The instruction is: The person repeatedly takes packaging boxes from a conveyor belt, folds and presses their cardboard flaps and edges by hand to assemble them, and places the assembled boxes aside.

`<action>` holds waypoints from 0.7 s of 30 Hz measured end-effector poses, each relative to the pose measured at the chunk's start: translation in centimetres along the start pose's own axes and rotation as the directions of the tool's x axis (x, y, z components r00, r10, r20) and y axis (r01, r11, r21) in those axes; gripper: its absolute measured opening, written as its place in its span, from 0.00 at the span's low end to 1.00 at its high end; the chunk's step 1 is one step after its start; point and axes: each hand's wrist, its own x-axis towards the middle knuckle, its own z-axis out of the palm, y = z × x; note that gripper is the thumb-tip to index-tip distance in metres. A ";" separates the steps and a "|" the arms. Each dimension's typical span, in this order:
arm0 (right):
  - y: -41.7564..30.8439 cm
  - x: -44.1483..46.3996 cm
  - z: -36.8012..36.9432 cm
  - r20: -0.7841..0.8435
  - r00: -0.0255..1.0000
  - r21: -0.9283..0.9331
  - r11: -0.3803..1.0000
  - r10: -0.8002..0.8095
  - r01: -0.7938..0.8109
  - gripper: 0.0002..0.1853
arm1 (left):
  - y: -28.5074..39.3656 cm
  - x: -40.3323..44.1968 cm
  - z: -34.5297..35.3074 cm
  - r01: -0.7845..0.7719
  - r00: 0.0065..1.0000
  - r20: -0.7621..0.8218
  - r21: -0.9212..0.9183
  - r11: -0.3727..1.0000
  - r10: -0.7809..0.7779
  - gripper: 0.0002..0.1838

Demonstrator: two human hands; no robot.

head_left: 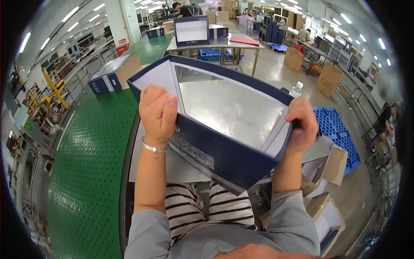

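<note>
Above the metal desk (186, 172), a navy box frame (241, 160) tilts, its walls pinched in the grip of the left hand (158, 113) at nine o'clock and the right hand (302, 123) at three, where uneven squeezing could crease them.

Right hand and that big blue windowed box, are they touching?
Touching: the head view shows the right hand gripping the blue box, its fingers hooked over the box's right-hand edge.

No legible text or numbers
</note>
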 end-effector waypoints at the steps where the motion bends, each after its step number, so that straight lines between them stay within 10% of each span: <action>1: 1.2 -0.6 -0.2 -0.025 0.999 -0.017 0.999 0.031 -0.031 0.33 | -0.1 -0.3 0.0 -0.007 1.000 0.018 0.022 1.000 0.007 0.12; 7: 1.4 0.9 1.2 -0.188 0.981 0.050 0.998 0.054 -0.045 0.38 | -0.8 -0.7 -3.1 -0.036 0.997 0.077 0.091 0.995 0.029 0.12; 9: 1.2 3.8 4.8 -0.581 0.810 0.033 0.992 -0.082 0.124 0.41 | -0.5 0.7 -6.6 -0.031 0.999 0.016 0.172 0.985 0.029 0.12; 14: -2.2 2.6 2.9 -0.120 0.966 0.433 0.864 -0.228 0.257 0.34 | 1.2 3.0 -20.3 0.182 0.979 -0.161 0.430 0.885 -0.123 0.19; 17: -2.4 2.8 3.2 0.049 0.949 0.546 0.805 -0.310 0.235 0.26 | 3.7 2.4 -27.7 0.271 0.961 -0.265 0.845 0.461 -0.080 0.22; 21: 0.0 3.1 2.2 0.020 0.959 0.578 0.786 -0.282 0.219 0.20 | 8.5 0.2 -35.2 0.214 0.914 -0.257 0.963 -0.164 -0.314 0.27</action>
